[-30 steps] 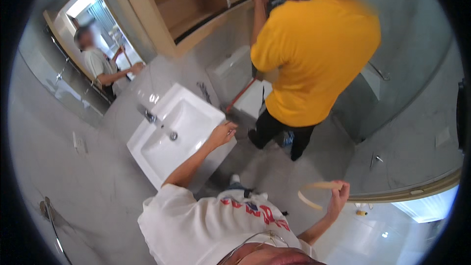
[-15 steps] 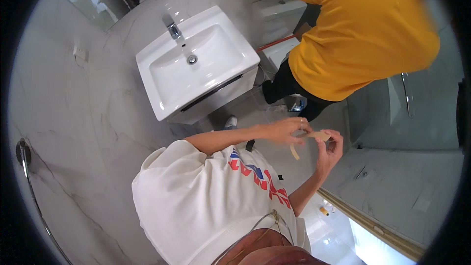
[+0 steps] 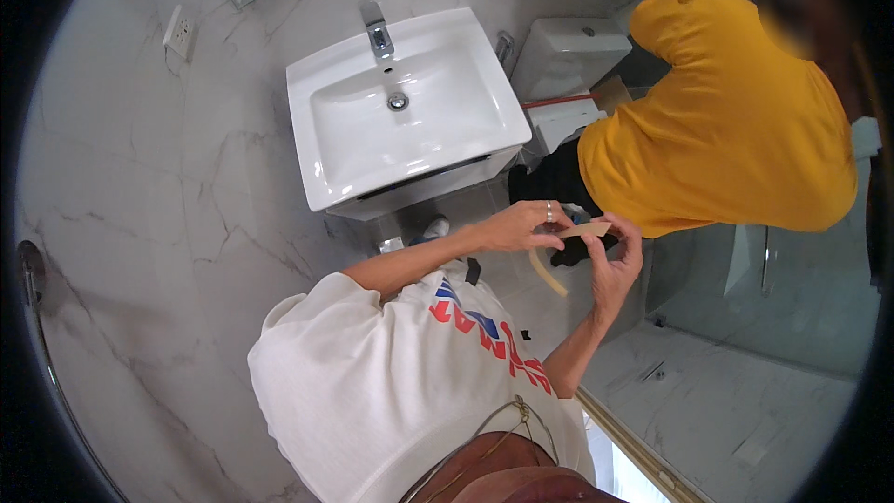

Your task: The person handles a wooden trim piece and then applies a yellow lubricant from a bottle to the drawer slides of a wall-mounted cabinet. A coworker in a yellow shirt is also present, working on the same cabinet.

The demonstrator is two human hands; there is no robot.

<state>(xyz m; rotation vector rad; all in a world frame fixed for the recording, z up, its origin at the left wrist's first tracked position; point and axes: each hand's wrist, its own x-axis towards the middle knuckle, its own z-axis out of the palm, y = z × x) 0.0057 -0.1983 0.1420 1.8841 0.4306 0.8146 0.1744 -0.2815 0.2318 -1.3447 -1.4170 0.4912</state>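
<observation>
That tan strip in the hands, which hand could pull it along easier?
Probably the right hand: it pinches the tan strip near its short end. The left hand grips it where the long tail curves downward, so it looks better placed to hold the strip steady.

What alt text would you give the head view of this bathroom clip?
Seen from above, a person's left hand and right hand together hold a thin tan strip in front of their white T-shirt. Ahead are a white washbasin with a chrome tap and a toilet, beside which another person in a yellow shirt bends.
</observation>
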